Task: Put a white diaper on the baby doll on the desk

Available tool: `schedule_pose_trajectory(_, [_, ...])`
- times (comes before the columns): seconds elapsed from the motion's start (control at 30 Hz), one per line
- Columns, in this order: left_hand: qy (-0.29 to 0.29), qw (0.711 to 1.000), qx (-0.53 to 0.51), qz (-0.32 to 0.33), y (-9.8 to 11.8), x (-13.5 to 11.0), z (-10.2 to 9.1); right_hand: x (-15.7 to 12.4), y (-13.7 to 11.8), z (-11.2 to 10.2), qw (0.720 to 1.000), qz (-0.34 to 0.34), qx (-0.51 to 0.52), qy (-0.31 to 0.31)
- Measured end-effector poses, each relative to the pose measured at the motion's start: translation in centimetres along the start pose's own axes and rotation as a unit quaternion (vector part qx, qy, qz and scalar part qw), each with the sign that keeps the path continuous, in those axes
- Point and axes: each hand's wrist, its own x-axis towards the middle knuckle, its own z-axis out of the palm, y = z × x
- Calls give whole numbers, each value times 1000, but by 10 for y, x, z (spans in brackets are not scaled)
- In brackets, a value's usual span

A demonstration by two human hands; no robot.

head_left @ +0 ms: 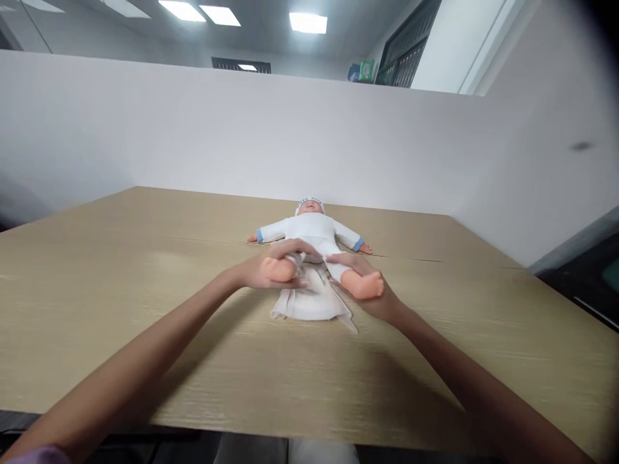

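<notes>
A baby doll (310, 225) in a white outfit with blue cuffs and a white cap lies on its back, its bare feet towards me. Its legs are spread and lifted a little. My left hand (250, 270) is closed round the leg on the left, thumb and fingers on either side. Round the other leg, near the ankle, my right hand (380, 304) is closed in the same way. Between the legs a white diaper (312, 303) lies unfolded on the table, its upper part under the doll. My fingertips are partly hidden by the doll's legs and feet.
The wooden table (169, 258) reaches back to a low white partition wall (271, 135). At the right edge stands a dark object (590, 270) with a slanted side. A green package (366, 69) shows beyond the partition.
</notes>
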Motion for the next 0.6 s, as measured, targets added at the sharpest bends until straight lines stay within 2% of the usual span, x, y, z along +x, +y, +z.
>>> schedule_pose_trajectory(0.1, [-38, 998, 50, -28, -21, -36, -3, -16, 23, -7, 994, -88, 10, -58])
schedule_pose_trajectory(0.17, [-58, 996, 66, -1, -35, -54, 1, -25, 36, -6, 986, -141, -3, -85])
schedule_pose_trajectory(0.23, [-60, 995, 79, 20, -44, -65, 7, -30, 44, -2, 981, -161, -25, -101])
schedule_pose_trajectory(0.4, [-60, 992, 108, 9, -50, -70, 18, -32, 48, 0, 981, -138, -19, -136])
schedule_pose_trajectory(0.6, [-79, 992, 87, -36, -44, -69, 15, -30, 58, -10, 982, -58, 103, -147])
